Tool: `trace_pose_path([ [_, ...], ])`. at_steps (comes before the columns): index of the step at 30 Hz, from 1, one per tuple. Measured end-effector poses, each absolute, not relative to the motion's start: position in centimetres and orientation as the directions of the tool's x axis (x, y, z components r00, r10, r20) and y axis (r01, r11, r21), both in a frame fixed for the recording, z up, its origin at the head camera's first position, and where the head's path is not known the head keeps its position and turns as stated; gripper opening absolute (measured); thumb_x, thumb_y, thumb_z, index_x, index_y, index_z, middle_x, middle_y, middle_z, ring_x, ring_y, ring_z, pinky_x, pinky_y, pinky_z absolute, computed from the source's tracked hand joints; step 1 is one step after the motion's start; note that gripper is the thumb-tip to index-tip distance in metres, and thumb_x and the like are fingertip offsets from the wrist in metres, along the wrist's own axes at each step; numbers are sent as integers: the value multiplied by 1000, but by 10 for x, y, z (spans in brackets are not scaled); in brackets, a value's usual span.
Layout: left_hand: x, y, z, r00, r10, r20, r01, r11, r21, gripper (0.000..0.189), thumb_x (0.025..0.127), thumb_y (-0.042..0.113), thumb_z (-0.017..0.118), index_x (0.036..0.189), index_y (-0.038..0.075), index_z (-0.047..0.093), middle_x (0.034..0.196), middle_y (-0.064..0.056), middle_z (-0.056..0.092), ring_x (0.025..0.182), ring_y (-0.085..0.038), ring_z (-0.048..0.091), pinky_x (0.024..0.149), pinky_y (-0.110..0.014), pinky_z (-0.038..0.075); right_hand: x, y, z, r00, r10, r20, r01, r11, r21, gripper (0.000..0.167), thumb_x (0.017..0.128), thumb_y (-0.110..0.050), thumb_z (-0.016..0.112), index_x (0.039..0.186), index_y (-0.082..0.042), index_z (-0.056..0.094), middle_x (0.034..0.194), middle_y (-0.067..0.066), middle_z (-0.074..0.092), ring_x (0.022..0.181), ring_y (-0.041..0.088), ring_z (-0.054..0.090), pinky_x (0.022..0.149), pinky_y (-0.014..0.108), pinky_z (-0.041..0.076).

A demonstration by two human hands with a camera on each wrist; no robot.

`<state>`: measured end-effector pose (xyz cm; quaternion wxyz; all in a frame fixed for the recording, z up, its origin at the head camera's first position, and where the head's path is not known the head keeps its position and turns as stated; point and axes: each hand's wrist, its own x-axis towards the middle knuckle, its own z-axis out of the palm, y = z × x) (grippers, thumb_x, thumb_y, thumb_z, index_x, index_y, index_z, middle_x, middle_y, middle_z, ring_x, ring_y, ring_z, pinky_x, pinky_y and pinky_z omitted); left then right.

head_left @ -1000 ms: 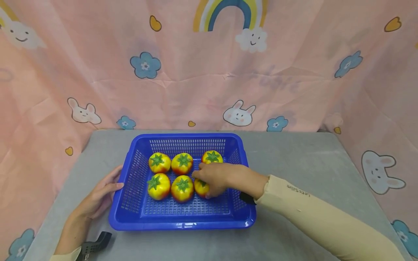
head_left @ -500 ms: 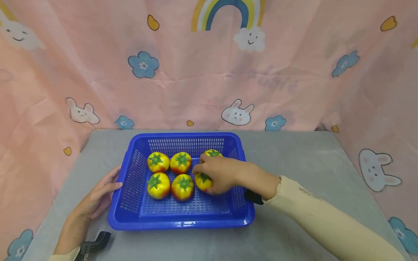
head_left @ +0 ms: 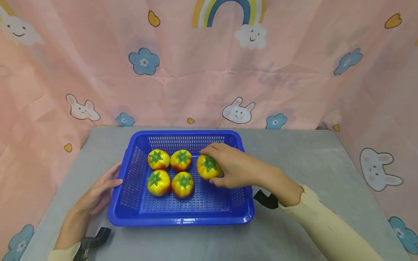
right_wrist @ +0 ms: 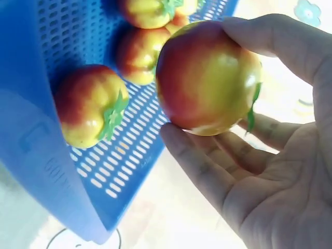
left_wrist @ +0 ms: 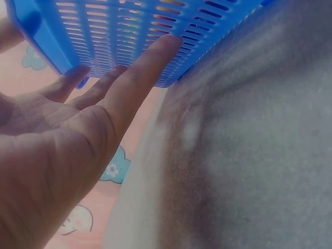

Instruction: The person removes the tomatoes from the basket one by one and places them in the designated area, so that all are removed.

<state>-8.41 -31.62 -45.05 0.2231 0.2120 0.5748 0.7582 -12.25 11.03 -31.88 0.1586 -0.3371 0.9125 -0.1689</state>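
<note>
My right hand (head_left: 233, 166) holds a yellow-and-red toy tomato (head_left: 209, 167) with a green star-shaped top, raised above the right side of a blue plastic basket (head_left: 183, 222). The right wrist view shows thumb and fingers curled round this tomato (right_wrist: 207, 78), with another tomato (right_wrist: 91, 106) on the basket floor below; the hand hides that one from the head view. Several more tomatoes (head_left: 159, 183) stand in two rows at the basket's left. My left hand (head_left: 98, 194) touches the basket's left side, its thumb at the rim and its extended fingers (left_wrist: 140, 72) against the slotted outer wall.
The basket stands on a grey table (head_left: 294, 152). Behind and beside it hangs a pink printed curtain (head_left: 183, 90). Black wrist mounts (head_left: 266, 199) jut out near both wrists.
My right hand has lifted the front right tomato off the basket floor and moved up and slightly right, turning a little. The left hand stays on the basket's left side.
</note>
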Motion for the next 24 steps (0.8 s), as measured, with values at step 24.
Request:
trace_pose_path([
  [24, -84, -316, -452, -806, 590, 37, -137, -248, 959, 60, 107, -3, 25, 162, 21, 27, 153, 0, 56, 131, -17, 66, 103, -35, 60, -121, 175, -352, -869, -470, 156, -455, 632, -628, 84, 88, -17, 85, 158, -8, 40, 159, 15, 47, 136, 34, 58, 110, 57, 55],
])
